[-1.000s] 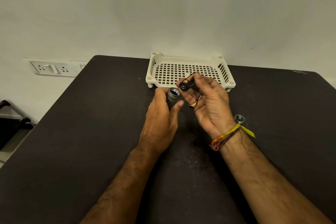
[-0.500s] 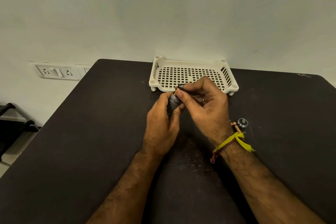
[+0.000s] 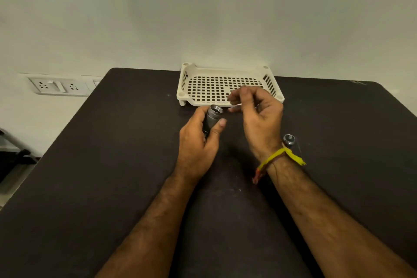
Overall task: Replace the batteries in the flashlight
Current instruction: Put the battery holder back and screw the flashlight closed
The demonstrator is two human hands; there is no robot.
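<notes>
My left hand (image 3: pixel 198 142) grips the grey metal flashlight body (image 3: pixel 213 115), tilted with its open threaded end up and away from me. My right hand (image 3: pixel 257 115) hovers just right of that open end, fingers loosely curled and apart, with nothing visible in them. No battery shows; the inside of the tube is too dark to read. The flashlight's end cap (image 3: pixel 288 140) lies on the table behind my right wrist.
A cream perforated plastic tray (image 3: pixel 187 88) stands at the back of the dark table (image 3: pixel 112 165), against the wall. Wall sockets (image 3: pixel 58 86) sit at the left, past the table's edge. A yellow thread band is on my right wrist.
One second ago my right hand held a black and gold battery; it brought it to the flashlight's open end, and now the hand has drawn back right without it.
</notes>
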